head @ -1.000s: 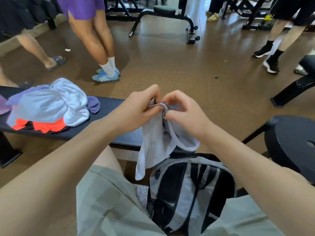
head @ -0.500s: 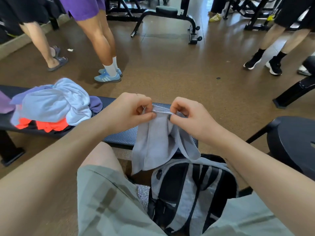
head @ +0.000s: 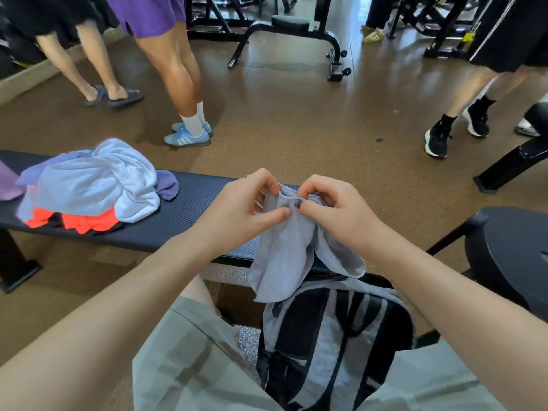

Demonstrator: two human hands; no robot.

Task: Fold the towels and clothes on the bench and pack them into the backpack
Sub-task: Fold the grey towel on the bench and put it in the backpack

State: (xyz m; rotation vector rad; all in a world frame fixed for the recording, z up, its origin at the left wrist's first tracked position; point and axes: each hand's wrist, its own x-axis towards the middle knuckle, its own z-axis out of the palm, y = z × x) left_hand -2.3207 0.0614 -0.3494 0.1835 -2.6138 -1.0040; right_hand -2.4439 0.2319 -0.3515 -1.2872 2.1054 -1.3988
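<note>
- Early stage, by the look of it: one grey garment (head: 292,247) in hand, top edge pinched between left hand (head: 237,212) and right hand (head: 341,215), both grips clamped on the cloth, close together.
- Garment hanging unfolded above the backpack (head: 335,345), lower edge near its top; no fold yet visible.
- Backpack upright between the knees, just this side of the counter (head: 189,215); contents not visible, so nothing confirmed packed.
- Left of the backpack, on the counter: heap of unfolded laundry (head: 98,185), pale blue, purple and orange pieces, all presumably left to do.
- Counter: dark, ribbed pad.
- Beyond the backpack: brown gym floor (head: 296,120), exercise machine (head: 290,34), several standing legs; black round stool (head: 510,253) to its right.
</note>
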